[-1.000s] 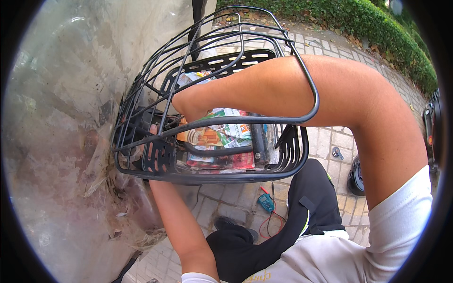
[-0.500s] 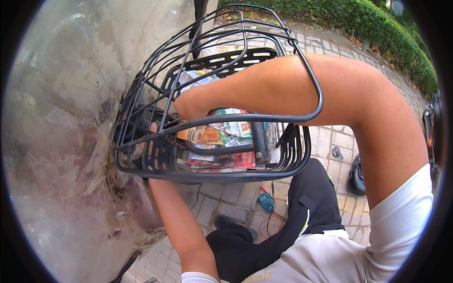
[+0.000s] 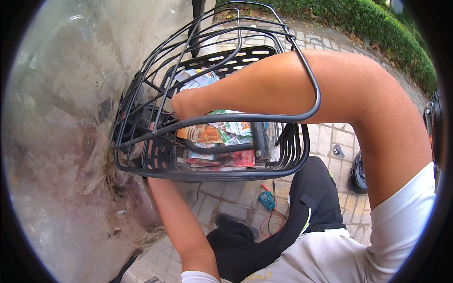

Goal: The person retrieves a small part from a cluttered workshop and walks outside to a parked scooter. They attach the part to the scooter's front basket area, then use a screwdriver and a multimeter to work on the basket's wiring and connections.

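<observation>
While keeping right hand (image 3: 187, 104) in basket (image 3: 226, 176) and left hand (image 3: 150, 150) alongside, have barely moved; cannot tell progress or either grip.

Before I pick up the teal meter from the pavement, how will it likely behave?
The teal meter will probably not roll, as it looks boxy and lies on the pavement. Its red lead is likely floppy, since it curves in a loose loop, and may trail when lifted. The meter looks like plastic, so it may be fairly light.
</observation>
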The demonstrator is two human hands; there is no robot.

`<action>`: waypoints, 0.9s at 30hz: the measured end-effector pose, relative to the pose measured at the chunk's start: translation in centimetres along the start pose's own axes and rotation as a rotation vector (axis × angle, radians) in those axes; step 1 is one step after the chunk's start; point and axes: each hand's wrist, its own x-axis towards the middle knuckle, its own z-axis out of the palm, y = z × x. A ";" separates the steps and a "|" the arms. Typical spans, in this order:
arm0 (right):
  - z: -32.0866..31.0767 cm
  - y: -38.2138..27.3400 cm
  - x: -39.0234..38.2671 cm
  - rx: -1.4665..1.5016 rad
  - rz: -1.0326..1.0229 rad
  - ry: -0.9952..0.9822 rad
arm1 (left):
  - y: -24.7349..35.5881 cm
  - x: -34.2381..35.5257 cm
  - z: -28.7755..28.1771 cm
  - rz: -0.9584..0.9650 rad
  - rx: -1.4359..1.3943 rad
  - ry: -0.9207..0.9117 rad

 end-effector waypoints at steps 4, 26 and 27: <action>-0.2 -0.3 -0.3 -0.063 -0.034 0.020 | -0.3 0.3 0.1 -0.107 -0.340 0.088; 0.1 0.0 0.9 -0.188 -0.056 -0.007 | 1.1 -1.6 0.3 -0.087 -0.427 -0.004; 0.1 -0.1 0.8 -0.204 -0.036 -0.025 | 0.7 -1.4 -0.2 -0.142 -0.470 -0.030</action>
